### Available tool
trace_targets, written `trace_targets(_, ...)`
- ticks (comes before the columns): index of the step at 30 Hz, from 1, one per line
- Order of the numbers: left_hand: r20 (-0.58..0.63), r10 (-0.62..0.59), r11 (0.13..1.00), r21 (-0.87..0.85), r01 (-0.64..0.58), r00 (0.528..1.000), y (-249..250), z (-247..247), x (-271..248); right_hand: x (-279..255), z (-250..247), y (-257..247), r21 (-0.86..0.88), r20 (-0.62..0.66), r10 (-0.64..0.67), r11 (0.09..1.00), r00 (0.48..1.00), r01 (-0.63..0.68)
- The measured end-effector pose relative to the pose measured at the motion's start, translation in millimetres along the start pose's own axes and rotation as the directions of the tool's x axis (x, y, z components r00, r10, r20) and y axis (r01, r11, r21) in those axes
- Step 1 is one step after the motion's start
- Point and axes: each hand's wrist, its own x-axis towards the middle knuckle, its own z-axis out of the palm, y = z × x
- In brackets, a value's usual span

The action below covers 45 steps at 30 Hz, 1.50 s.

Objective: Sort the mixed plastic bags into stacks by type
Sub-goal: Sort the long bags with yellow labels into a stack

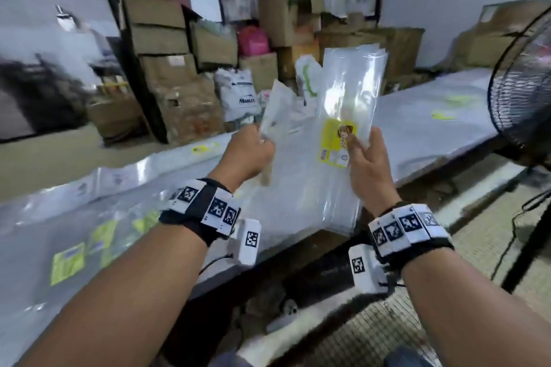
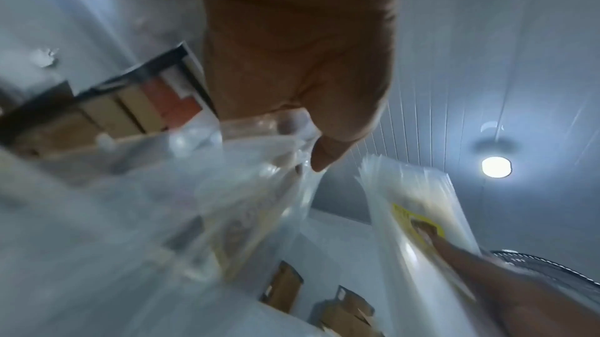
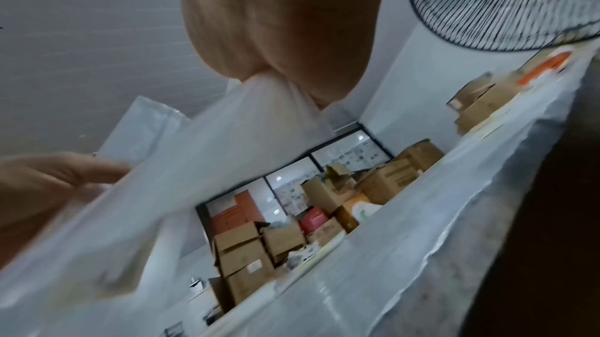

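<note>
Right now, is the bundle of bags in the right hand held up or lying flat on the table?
Held up. The right hand grips the bundle upright, above the table.

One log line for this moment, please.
left hand: grips single bag | right hand: grips bag stack | both above table

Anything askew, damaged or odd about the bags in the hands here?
Nothing damaged. The right hand holds a thick bundle of clear plastic bags with a yellow label upright; its top edges fan unevenly. The left hand grips a separate clear bag, blurred, tilted away from the bundle.
</note>
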Motion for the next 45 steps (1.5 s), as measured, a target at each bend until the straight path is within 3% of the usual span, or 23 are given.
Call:
trace_targets(4, -0.12, 0.12, 0.921, 0.385, -0.065, 0.986, -10.1, -29.3, 4.6, 7.5, 31.9, 24.7, 0.027, 0.087, 0.047, 0.998, 0.995, -0.049)
trace_targets(7, -0.047, 0.227, 0.828, 0.536, -0.167, 0.973, -36.3, -24.5, 2.8, 7.6, 44.9, 47.6, 0.066, 0.125, 0.074, 0.994, 0.989, -0.082)
trace_targets(12, 0.09, 0.201, 0.618, 0.761, -0.197, 0.976, -76.8, -5.3, -11.8, 6.5, 50.9, 81.2, 0.018, 0.14, 0.129, 0.991, 0.982, -0.133)
trace_targets(15, 0.276, 0.229, 0.546, 0.757, -0.358, 0.933, -97.2, 7.2, -31.1, 8.9, 54.3, 92.0, 0.028, 0.148, 0.142, 0.989, 0.979, -0.148)
trace_targets(17, 0.318, 0.262, 0.54, 0.735, -0.411, 0.911, -103.0, 0.6, -34.4, 10.7, 53.9, 94.2, 0.024, 0.145, 0.145, 0.988, 0.979, -0.15)
trace_targets(21, 0.185, 0.315, 0.546, 0.767, -0.338, 0.931, -86.5, -48.7, -10.1, 16.6, 53.3, 94.0, 0.013, 0.144, 0.139, 0.99, 0.98, -0.142)
trace_targets(27, 0.024, 0.577, 0.411, 0.855, -0.315, 0.816, -48.0, -118.7, 11.4, 21.0, 70.1, 80.7, 0.045, 0.177, 0.088, 0.994, 0.98, -0.098)
trace_targets(30, 0.073, 0.647, 0.344, 0.86, -0.376, 0.759, -52.7, -115.7, -0.7, 20.8, 74.5, 76.9, 0.071, 0.186, 0.076, 0.993, 0.98, -0.09)
trace_targets(34, 0.337, 0.528, 0.335, 0.761, -0.556, 0.779, -102.4, -83.4, -28.5, 12.9, 73.4, 78.4, 0.066, 0.204, 0.101, 0.991, 0.974, -0.117)
trace_targets(35, 0.411, 0.421, 0.389, 0.723, -0.571, 0.808, -115.4, -76.0, -37.3, 9.9, 72.6, 79.4, 0.058, 0.205, 0.109, 0.991, 0.973, -0.124)
trace_targets(36, 0.482, 0.25, 0.468, 0.7, -0.54, 0.84, -125.1, -70.7, -46.3, 7.5, 71.5, 80.4, 0.046, 0.206, 0.118, 0.99, 0.971, -0.13)
trace_targets(37, 0.547, 0.02, 0.541, 0.698, -0.469, 0.837, -129.8, -68.3, -55.8, 5.2, 70.8, 80.8, 0.036, 0.21, 0.124, 0.99, 0.97, -0.135)
trace_targets(38, 0.599, -0.169, 0.617, 0.683, -0.39, 0.783, -133.3, -68.1, -63.3, 3.3, 70.5, 81.9, 0.034, 0.216, 0.131, 0.989, 0.968, -0.142)
trace_targets(39, 0.616, -0.283, 0.69, 0.663, -0.29, 0.735, -132.1, -71.4, -68.1, 1.4, 70.9, 82.0, 0.04, 0.222, 0.135, 0.988, 0.966, -0.147)
trace_targets(40, 0.611, -0.325, 0.752, 0.63, -0.194, 0.722, -130.8, -76.6, -67.7, -0.3, 71.6, 81.7, 0.048, 0.228, 0.134, 0.988, 0.964, -0.148)
trace_targets(42, 0.533, -0.331, 0.828, 0.56, -0.032, 0.779, -123.4, -88.1, -58.3, -3.1, 73.1, 81.7, 0.054, 0.234, 0.123, 0.989, 0.964, -0.139)
trace_targets(44, 0.462, -0.298, 0.855, 0.519, 0.018, 0.835, -120.5, -91.7, -46.3, -6.5, 76.3, 82.2, 0.054, 0.242, 0.124, 0.989, 0.962, -0.141)
trace_targets(45, 0.463, -0.292, 0.839, 0.544, -0.008, 0.837, -121.9, -89.3, -41.0, -8.7, 78.0, 83.2, 0.057, 0.247, 0.125, 0.988, 0.961, -0.144)
